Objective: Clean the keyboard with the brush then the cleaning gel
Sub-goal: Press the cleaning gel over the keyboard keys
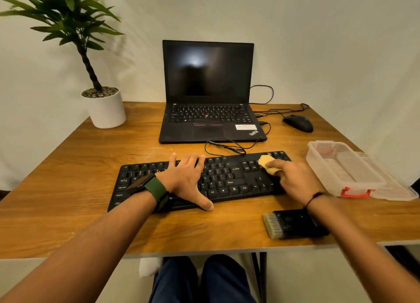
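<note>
A black keyboard (227, 177) lies across the middle of the wooden desk. My left hand (188, 177) rests flat on its middle keys, fingers spread, thumb over the front edge. My right hand (293, 180) presses a yellow lump of cleaning gel (266, 162) onto the keys at the keyboard's right end, fingers curled over it. The black brush (293, 225), pale bristles pointing left, lies on the desk in front of the keyboard's right end, partly under my right wrist.
An open black laptop (211, 111) stands behind the keyboard, cables looping between them. A black mouse (297, 123) sits at the back right. A clear plastic box (343, 166) with red clasp is at the right edge. A potted plant (103, 107) stands back left.
</note>
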